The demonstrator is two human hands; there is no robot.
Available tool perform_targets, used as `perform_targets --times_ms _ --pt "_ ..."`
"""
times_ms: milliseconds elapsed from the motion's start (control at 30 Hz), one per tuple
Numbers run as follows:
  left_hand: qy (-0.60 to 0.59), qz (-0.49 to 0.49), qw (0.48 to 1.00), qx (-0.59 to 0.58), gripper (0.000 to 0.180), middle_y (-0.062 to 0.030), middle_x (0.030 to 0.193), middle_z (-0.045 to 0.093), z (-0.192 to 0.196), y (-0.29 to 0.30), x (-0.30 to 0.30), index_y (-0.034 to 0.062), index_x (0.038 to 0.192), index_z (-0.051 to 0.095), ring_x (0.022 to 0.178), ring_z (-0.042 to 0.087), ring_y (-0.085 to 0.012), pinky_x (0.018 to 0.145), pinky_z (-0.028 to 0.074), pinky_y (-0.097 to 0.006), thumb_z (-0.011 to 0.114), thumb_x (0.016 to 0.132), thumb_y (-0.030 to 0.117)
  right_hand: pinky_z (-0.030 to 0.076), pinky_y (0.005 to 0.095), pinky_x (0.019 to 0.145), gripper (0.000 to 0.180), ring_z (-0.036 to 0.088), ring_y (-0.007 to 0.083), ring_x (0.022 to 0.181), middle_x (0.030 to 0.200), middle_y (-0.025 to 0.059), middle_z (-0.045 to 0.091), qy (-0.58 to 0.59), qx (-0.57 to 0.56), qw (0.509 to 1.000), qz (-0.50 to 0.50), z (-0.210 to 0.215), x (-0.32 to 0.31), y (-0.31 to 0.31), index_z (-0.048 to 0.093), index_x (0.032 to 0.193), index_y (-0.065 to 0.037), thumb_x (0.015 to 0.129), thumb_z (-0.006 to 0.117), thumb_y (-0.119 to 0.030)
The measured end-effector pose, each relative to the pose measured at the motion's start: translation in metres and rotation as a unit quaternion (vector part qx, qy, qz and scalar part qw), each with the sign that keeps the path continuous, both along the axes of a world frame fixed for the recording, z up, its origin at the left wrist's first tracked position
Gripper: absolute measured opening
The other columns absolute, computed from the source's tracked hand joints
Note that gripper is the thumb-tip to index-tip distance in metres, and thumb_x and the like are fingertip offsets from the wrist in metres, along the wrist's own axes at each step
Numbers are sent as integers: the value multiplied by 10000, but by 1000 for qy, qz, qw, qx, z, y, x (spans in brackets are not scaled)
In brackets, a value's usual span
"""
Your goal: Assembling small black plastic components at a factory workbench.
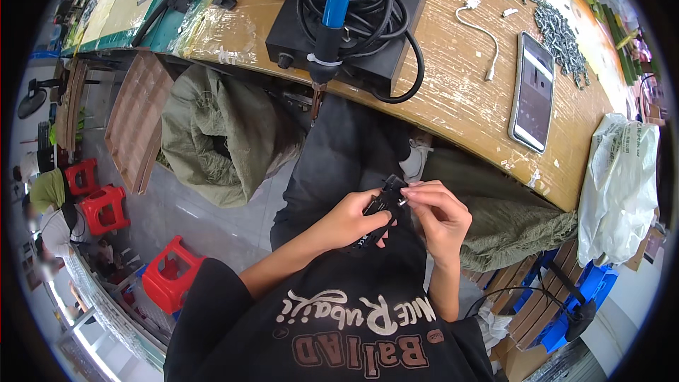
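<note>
Over my lap, my left hand is closed round a small black plastic part, thumb on top of it. My right hand meets the part's upper right end, with thumb and forefinger pinched together. A tiny shiny piece shows at those fingertips; its exact kind is too small to make out. Whether it touches the black part I cannot tell. The underside of the part is hidden by my left fingers.
Ahead stands a wooden worktable with a black box, a blue-handled soldering tool pointing down over the edge, a phone, a white cable and a pile of small metal pieces. Sacks and red stools stand below.
</note>
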State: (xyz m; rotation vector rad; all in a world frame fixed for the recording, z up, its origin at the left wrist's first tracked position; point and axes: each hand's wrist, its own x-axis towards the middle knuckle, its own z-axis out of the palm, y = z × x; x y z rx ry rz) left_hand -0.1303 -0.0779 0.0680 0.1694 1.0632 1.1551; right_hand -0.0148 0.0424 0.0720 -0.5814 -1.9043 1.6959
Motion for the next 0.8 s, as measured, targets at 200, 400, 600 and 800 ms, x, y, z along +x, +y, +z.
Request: perform_targets --times_ms 200,400,600,800 --pt "44 65 996 50 190 -73 854 567 2 -1 3 -19 982 469 696 567 -126 640 477 -245 514 800 13 439 321 784 177 580 197 786 805 91 633 -21 -2 999 -32 6 -3 -6 590 820 31 658 612 101" --pt "40 243 967 71 194 -108 910 573 23 0 15 -10 931 441 884 548 -135 811 431 -265 562 780 0 396 400 880 240 581 198 773 770 117 613 36 -38 995 -88 13 5 -5 538 862 37 653 611 131" --pt "-5 357 919 167 200 -184 961 552 31 -1 23 25 820 377 963 539 -247 859 424 -337 543 762 -70 358 479 908 269 571 222 793 755 126 590 90 -102 986 -96 22 17 -5 488 859 9 656 616 131" --pt "-25 403 888 219 232 -202 975 524 31 -3 22 43 837 333 974 529 -310 869 418 -415 519 768 -78 341 494 919 282 562 243 824 756 126 582 87 -105 986 -92 24 17 -5 461 859 -7 662 617 120"
